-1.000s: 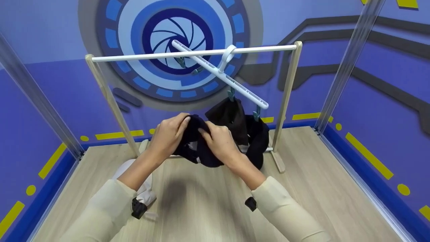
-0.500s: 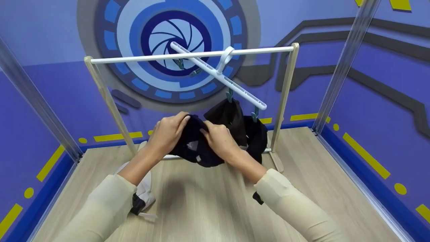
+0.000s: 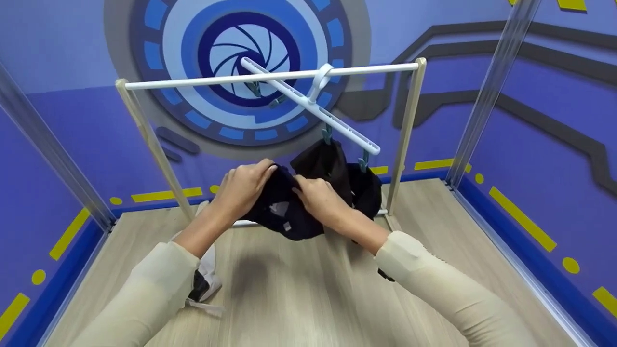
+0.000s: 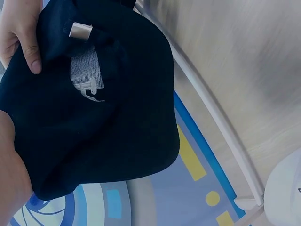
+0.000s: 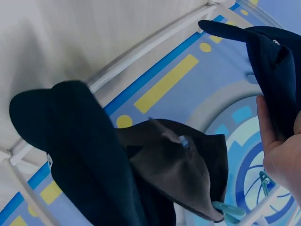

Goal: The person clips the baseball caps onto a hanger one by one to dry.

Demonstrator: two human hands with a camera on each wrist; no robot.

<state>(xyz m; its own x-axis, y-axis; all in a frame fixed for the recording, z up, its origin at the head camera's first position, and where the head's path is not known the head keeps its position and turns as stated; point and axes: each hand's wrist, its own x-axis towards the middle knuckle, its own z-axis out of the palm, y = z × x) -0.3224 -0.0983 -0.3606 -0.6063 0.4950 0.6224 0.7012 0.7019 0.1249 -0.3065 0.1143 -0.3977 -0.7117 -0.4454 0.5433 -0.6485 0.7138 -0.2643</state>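
A dark navy cap (image 3: 284, 221) is held in front of the rack, below the hanger. My left hand (image 3: 243, 185) grips its upper edge, thumb on the near side. The right hand (image 3: 320, 197) pinches the same edge a little to the right. The left wrist view shows the cap's underside (image 4: 127, 141), with a mesh patch (image 4: 86, 68) and a small label (image 4: 81, 31). From the white hanger (image 3: 313, 106) hang a brown-black hat (image 5: 174, 160) and another dark cap (image 5: 84, 150), each under a green clip (image 3: 362, 163). Two more clips (image 3: 278, 100) hang on its far half.
The hanger hooks over the white bar (image 3: 193, 83) of a wooden-legged rack (image 3: 409, 135) and points partly toward me. A pale cap-like item (image 3: 208, 265) lies on the wood-look tabletop (image 3: 299, 299), partly behind my left forearm. Blue patterned walls (image 3: 62, 125) enclose the space.
The held cap has been spread and tilted, so its inside with the mesh and label shows more. My right forearm has swung outward slightly. Both hands keep their hold.
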